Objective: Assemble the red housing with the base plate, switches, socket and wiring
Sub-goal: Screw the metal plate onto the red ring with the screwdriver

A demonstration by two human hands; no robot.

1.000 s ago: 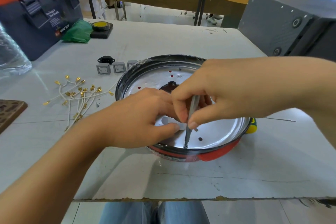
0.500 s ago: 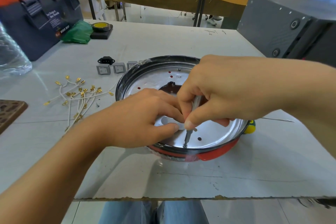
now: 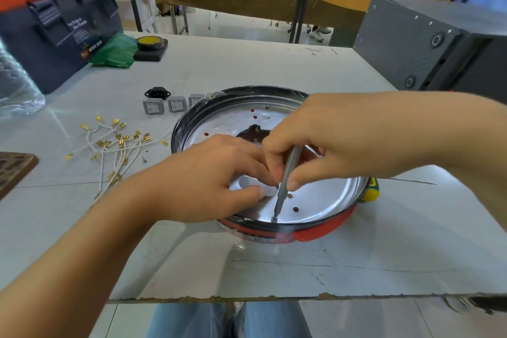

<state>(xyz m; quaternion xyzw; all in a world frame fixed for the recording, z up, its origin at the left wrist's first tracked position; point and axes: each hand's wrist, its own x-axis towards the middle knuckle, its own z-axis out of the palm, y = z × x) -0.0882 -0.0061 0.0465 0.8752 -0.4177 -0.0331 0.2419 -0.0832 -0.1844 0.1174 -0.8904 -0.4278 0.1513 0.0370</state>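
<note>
step in hand, judged: fastening shiny round metal base plate [image 3: 323, 197] into red round housing [image 3: 312, 234], at table centre. right hand [image 3: 326, 145] pinching thin steel screwdriver shaft [image 3: 285, 178], tip on rim screw [image 3: 273, 219]. left hand [image 3: 208, 181] pressing plate, fingers curled. next, likely: steady downward turning; grey rocker switches [image 3: 164, 105], black socket [image 3: 157, 93], white wires with brass terminals [image 3: 115, 145] unfitted, left of housing.

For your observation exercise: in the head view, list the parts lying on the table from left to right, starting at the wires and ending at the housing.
White wires with brass terminals → loose small screw → black power socket → grey rocker switches → round red housing with its silver base plate.
</note>
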